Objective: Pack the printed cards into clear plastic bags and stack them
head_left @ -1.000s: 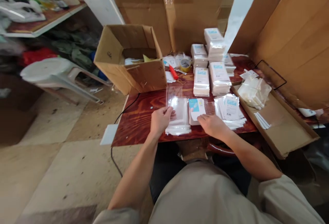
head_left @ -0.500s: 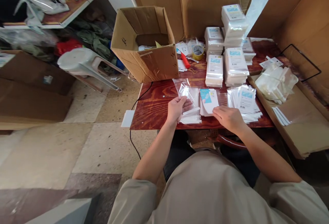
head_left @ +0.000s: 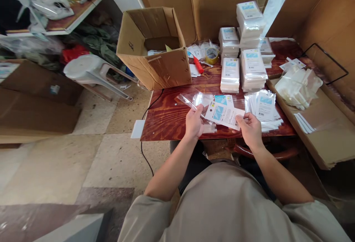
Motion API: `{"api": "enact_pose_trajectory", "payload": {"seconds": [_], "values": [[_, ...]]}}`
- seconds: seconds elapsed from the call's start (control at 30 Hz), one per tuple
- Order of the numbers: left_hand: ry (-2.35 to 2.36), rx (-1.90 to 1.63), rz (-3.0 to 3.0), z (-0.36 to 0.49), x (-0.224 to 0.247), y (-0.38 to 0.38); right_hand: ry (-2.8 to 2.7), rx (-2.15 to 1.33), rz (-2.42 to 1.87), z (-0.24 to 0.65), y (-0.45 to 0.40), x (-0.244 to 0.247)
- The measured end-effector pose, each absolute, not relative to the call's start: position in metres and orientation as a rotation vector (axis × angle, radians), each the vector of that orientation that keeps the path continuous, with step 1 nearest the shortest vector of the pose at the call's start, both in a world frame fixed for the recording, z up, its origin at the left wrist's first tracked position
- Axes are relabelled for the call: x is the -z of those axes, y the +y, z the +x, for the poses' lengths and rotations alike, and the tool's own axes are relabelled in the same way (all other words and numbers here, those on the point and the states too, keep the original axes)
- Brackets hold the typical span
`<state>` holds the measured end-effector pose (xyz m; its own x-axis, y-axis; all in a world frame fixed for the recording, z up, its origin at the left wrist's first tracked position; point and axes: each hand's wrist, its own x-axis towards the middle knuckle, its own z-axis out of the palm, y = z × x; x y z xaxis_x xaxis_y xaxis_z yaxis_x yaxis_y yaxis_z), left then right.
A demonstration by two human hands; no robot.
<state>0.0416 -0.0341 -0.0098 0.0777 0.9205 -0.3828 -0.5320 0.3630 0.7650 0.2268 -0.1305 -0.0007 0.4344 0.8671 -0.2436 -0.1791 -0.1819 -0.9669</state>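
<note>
My right hand (head_left: 251,129) pinches the right end of a printed card (head_left: 224,114), white with a blue picture and small text. A clear plastic bag (head_left: 188,102) is held between the fingers of my left hand (head_left: 194,122), its open end pointing up and left. The card's left end is at the bag's edge; whether it is inside, I cannot tell. Below the card lie a stack of cards (head_left: 224,100), partly covered, and a pile of clear bags (head_left: 210,128). To the right is a loose pile of bagged cards (head_left: 264,105).
Stacks of bagged cards (head_left: 253,64) stand at the back right of the wooden table (head_left: 163,118). An open cardboard box (head_left: 166,70) sits back left, with a red-handled tool (head_left: 198,65) and tape roll (head_left: 212,55) beside it. A cardboard tray (head_left: 324,134) borders the right.
My right hand has lifted a card off the stack and brought it left to the bag. My left hand has raised the bag and tilted it.
</note>
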Motion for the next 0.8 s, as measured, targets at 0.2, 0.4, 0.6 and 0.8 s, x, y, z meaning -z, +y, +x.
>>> {"api": "enact_pose_trajectory", "payload": {"seconds": [0.2,0.4,0.6,0.8], "values": [[0.934,-1.064,0.628,0.046,0.006,-0.054,-0.729,-0.780,-1.434,0.207,-0.118,0.013],[0.872,-0.962,0.670,0.028,0.000,-0.053,-0.895,-1.037,-1.325,0.231,-0.102,0.004],[0.787,-0.997,0.670,0.046,-0.002,-0.070,-0.897,-0.695,-1.371,0.204,-0.085,0.000],[0.833,-0.900,0.694,0.038,-0.001,-0.067,-1.109,-1.192,-1.275,0.211,-0.081,-0.008]]}}
